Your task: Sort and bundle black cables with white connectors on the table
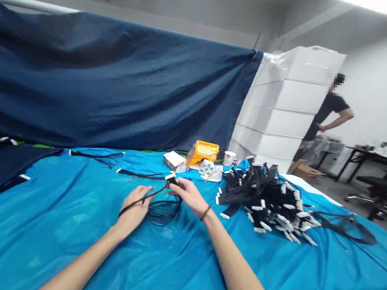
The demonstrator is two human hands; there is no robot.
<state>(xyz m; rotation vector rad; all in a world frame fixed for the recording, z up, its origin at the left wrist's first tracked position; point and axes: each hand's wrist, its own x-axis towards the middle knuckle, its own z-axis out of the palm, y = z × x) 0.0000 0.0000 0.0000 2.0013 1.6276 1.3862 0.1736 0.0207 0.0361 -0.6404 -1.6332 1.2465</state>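
Observation:
A black cable (162, 213) lies in loose loops between my two hands, above the blue sheet. My right hand (189, 198) pinches its end, close to a white connector (170, 177) that points up and away. My left hand (135, 206) is closed around the loops on the left side, and one strand runs over the back of it. The left fingertips are partly hidden. Just beyond the hands, another black cable (139, 174) with a white end lies flat.
A big heap of black cables with white connectors (267, 193) sits to the right. Farther back are an orange packet (204, 154), a small box (174, 160) and a paper cup (229, 158). White boxes (286, 106) are stacked behind. A person (328, 114) stands beyond them.

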